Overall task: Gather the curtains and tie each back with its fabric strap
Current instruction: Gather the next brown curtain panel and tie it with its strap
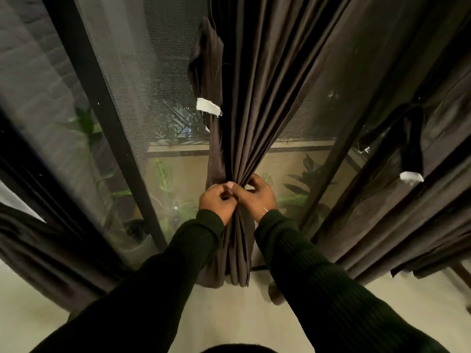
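Both hands clamp the gathered middle curtain (244, 103) at its pinched waist: left hand (216, 201) and right hand (256, 194) touching, fingers curled round the folds. Its fabric strap (206, 72) hangs loose along the curtain's left edge; second strap (410, 138) dangles on the right curtain (397, 215).

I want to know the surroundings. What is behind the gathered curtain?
Behind the gathered curtain is a mesh screen, with green plants and a ledge beyond it. What lies directly behind the folds is hidden.

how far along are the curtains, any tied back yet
None looks tied yet. Done: the middle curtain is gathered into a tight bunch. In hand: left hand and right hand pinch it at the waist. Left: its strap hangs loose, and the right curtain hangs ungathered, its strap dangling.
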